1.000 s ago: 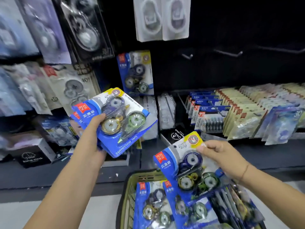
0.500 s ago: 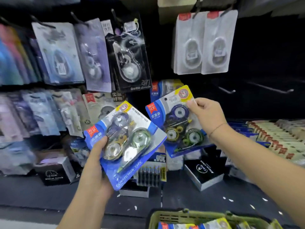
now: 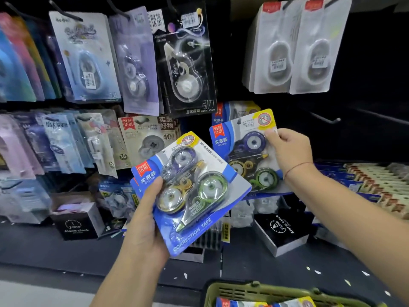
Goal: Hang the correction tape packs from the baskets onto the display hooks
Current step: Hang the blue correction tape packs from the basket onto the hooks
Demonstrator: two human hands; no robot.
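Head camera: the left hand (image 3: 143, 220) grips a small pile of blue packs (image 3: 199, 196), tilted. The right hand (image 3: 290, 149) pinches one pack (image 3: 243, 151) by its side edge, left of a bare hook (image 3: 325, 119). More packs (image 3: 241, 303) lie in the green basket (image 3: 254, 289) below.

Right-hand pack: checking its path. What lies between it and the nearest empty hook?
Head view: the right hand gripping the pack, then bare dark panel to the hook.
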